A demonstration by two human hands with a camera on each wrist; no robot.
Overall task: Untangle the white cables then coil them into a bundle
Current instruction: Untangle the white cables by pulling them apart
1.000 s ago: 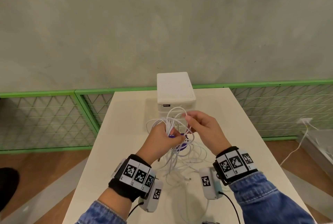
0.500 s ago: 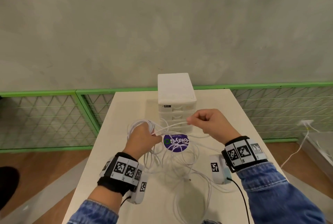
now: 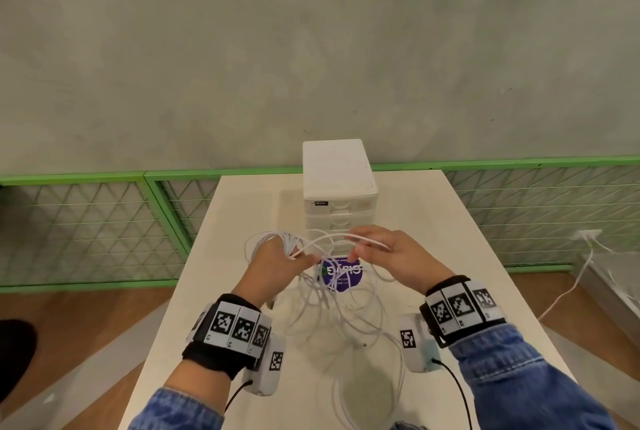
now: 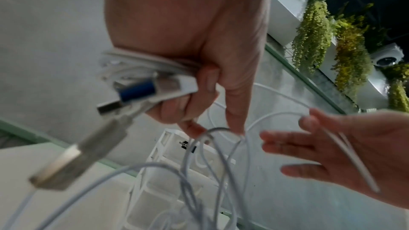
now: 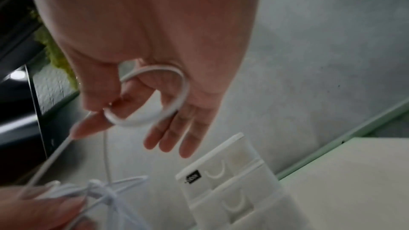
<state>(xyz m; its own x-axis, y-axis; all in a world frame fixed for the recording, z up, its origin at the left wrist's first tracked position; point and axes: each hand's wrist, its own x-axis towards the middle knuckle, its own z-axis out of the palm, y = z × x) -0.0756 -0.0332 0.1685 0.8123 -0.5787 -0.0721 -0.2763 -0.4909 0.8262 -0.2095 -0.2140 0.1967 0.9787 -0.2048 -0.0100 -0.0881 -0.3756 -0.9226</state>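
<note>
Left hand (image 3: 277, 265) clamps the coiled white cables (image 3: 273, 239) so they don't spring loose. Right hand (image 3: 391, 256) pinches one strand (image 5: 155, 93), other fingers loose, probably feeding the next loop.

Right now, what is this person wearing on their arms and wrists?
Blue denim sleeves cover both forearms. Each wrist has a black band carrying white tiles printed with black square codes, and below it a white camera box with its own code and a black cable.
</note>
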